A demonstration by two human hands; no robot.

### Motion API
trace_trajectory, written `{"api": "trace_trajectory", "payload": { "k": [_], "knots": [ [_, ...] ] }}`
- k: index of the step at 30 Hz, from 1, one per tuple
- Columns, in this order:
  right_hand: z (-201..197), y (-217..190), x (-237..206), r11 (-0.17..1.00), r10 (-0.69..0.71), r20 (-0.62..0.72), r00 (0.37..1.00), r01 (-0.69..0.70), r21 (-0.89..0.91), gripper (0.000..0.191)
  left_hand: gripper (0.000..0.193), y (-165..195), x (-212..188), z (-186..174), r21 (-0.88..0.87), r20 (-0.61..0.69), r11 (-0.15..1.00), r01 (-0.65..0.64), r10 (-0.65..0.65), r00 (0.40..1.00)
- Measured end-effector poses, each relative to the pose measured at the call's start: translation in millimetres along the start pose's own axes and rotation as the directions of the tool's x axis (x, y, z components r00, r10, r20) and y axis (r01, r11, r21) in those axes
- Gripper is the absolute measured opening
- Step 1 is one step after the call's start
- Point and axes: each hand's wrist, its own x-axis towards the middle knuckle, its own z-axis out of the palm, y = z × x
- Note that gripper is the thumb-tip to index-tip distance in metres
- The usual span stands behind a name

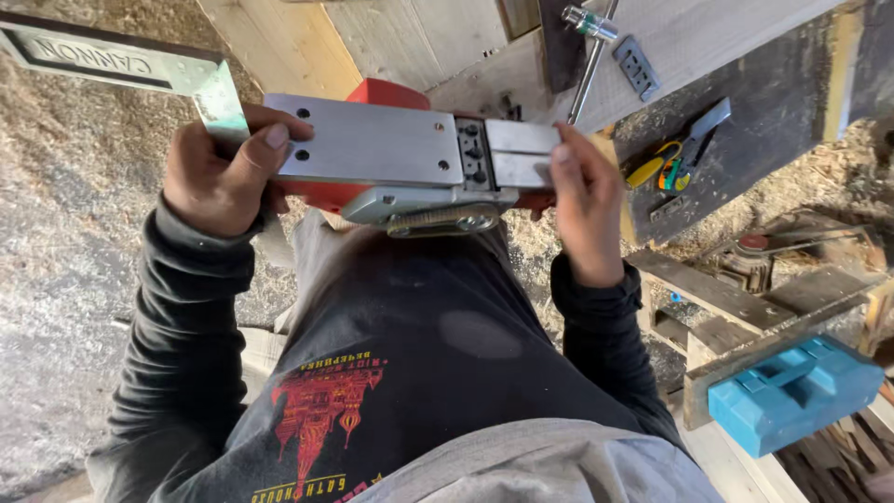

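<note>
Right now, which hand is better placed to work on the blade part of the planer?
Probably the right hand: its fingers already rest beside the blade drum on the upturned planer. The left hand grips the far end together with a metal square, so it seems occupied steadying.

I'm looking down into a woodworking shop: sawdust and shavings [65, 177] cover the floor, rough timber boards [410, 37] lie about, pliers [675, 163] rest on a dark plank, and a blue tool case [792, 391] sits nearby.

Pliers [672, 166] and a metal rod [590, 63] crowd the bench [745, 130]; sawdust floor [65, 233] lies open.
</note>
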Motion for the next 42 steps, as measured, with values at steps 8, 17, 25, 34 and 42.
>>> {"api": "trace_trajectory", "payload": {
  "k": [8,17,25,34,42],
  "knots": [
    [-32,-58,13,0.625,-0.610,0.152,0.778,0.590,-0.512,0.034,0.032,-5,-4,23,-0.040,0.036,0.998,0.048,-0.047,0.998],
    [-8,-60,15,0.604,-0.609,0.373,0.700,0.714,-0.354,0.026,0.037,29,-14,-5,0.632,0.162,0.639,-0.439,0.445,0.881],
    [-9,-26,13,0.651,-0.628,0.292,0.721,0.693,-0.309,0.024,0.022,86,-54,-7,0.470,-0.023,0.808,-0.356,0.414,0.910],
    [-10,-10,15,0.620,-0.650,0.312,0.693,0.720,-0.311,0.031,0.021,54,-70,-9,-0.165,-0.251,0.713,-0.682,0.638,0.728],
    [-3,-9,13,0.641,-0.671,0.232,0.704,0.708,-0.297,0.046,0.021,51,-29,23,-0.472,-0.395,0.592,-0.653,0.520,0.757]
  ]
}}
